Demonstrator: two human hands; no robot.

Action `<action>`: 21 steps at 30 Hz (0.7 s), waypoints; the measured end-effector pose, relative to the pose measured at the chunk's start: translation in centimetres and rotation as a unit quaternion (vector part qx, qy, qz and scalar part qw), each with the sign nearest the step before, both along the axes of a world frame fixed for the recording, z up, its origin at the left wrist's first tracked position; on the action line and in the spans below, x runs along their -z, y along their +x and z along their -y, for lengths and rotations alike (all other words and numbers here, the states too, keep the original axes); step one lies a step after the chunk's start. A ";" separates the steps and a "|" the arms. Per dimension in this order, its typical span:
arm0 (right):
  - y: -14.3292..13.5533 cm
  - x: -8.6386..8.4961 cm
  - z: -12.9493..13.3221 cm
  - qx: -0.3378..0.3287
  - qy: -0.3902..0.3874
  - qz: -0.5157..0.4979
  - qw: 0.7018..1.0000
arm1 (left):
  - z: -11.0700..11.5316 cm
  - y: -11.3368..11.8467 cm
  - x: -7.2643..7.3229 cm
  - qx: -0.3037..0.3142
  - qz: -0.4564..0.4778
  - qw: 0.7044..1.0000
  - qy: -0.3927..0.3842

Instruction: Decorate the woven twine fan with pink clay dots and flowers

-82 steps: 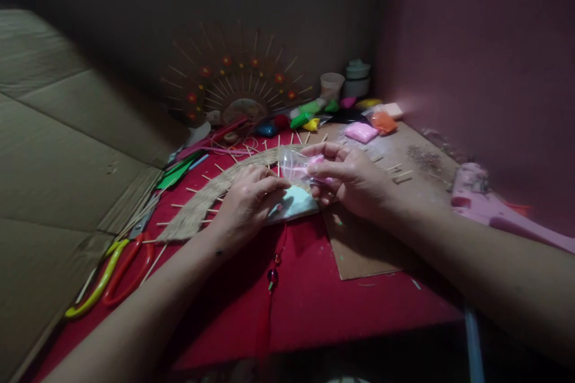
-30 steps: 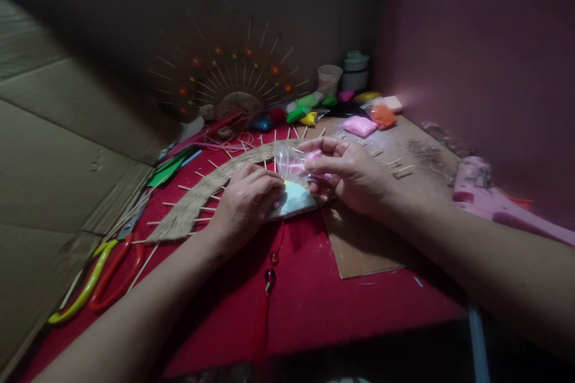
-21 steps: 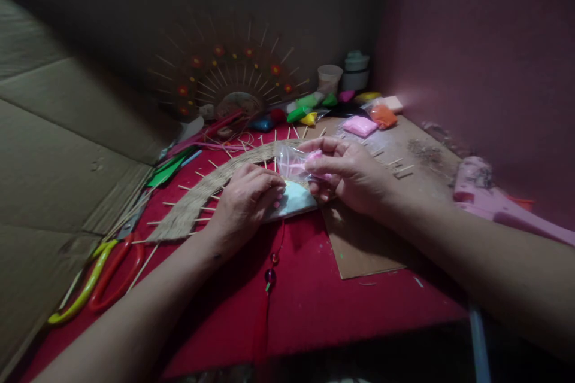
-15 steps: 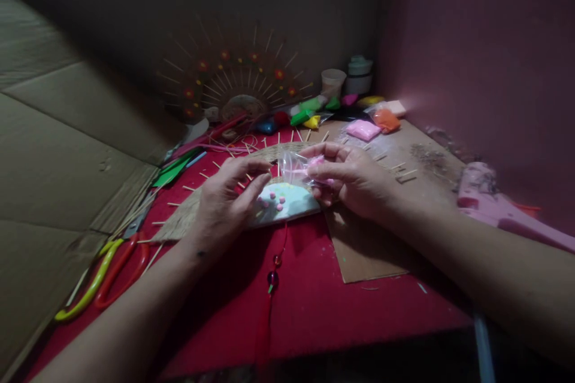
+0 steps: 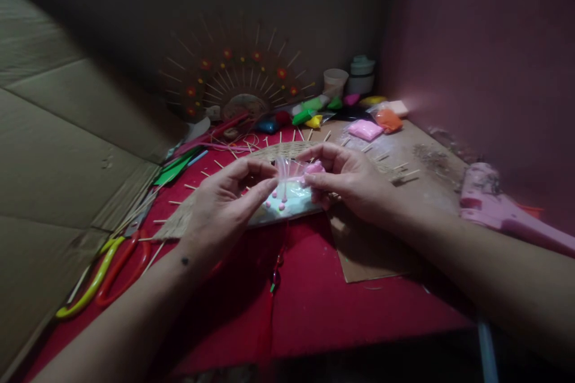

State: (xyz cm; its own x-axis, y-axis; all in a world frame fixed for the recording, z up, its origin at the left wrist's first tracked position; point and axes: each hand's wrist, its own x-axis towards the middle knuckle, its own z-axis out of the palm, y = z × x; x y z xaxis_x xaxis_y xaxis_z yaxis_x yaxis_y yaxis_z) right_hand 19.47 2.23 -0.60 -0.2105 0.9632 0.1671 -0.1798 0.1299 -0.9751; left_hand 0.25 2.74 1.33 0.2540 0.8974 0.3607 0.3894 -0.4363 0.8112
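A small clear plastic bag of pink clay [image 5: 313,169] is held up between my hands. My right hand [image 5: 348,176] pinches its clay-filled end between thumb and fingers. With thumb and index finger, my left hand [image 5: 222,194] grips the bag's loose left edge. Just below, a pale blue piece [image 5: 296,206] carries several small pink dots and is partly covered by the bag. Behind it curves a woven fan-shaped base [image 5: 179,222] with thin sticks poking out. A red cord with beads [image 5: 275,278] hangs from the pale piece toward the table's front.
Red-and-yellow-handled scissors [image 5: 121,269] lie at left by a cardboard wall [image 5: 49,149]. A flowered stick fan [image 5: 245,108] stands behind. Several clay packets, including a pink packet [image 5: 365,130], sit at the back. Cardboard [image 5: 372,251] and a pink glue gun [image 5: 485,197] are at right.
My left hand has moved slightly right and met the bag's edge. The bag's loose plastic now hangs lower over the pale blue piece. The view has shifted slightly.
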 end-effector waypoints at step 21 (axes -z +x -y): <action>-0.3 0.1 0.1 -0.046 0.000 0.037 0.998 | 0.0 0.4 0.1 0.030 -0.069 0.997 0.003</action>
State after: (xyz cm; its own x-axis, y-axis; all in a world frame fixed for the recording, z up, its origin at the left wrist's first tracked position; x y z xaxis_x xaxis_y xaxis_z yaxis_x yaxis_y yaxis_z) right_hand 19.17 2.14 -0.69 -0.3090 0.9396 0.1473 -0.1190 0.1155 -0.9862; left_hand 0.69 2.78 1.23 0.3541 0.8773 0.3240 0.4699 -0.4664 0.7494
